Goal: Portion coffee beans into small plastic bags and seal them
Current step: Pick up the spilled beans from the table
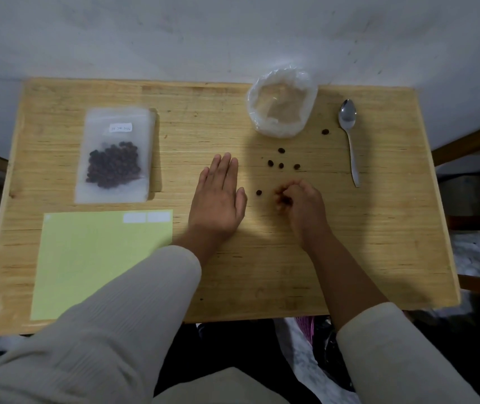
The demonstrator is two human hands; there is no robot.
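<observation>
A frosted plastic bag (115, 158) with a white label and a heap of coffee beans inside lies flat at the table's left. Several loose coffee beans (281, 165) are scattered on the wood right of centre. My left hand (218, 196) rests flat on the table, fingers straight. My right hand (300, 201) is curled, its fingertips pinching dark beans just right of a single bean (259, 193). A clear, empty-looking plastic bag (282, 103) stands open at the back.
A metal spoon (349, 132) lies at the right of the wooden table (378, 243). A light green sheet (98, 263) with two white labels at its top edge covers the front left. A wall rises behind the table.
</observation>
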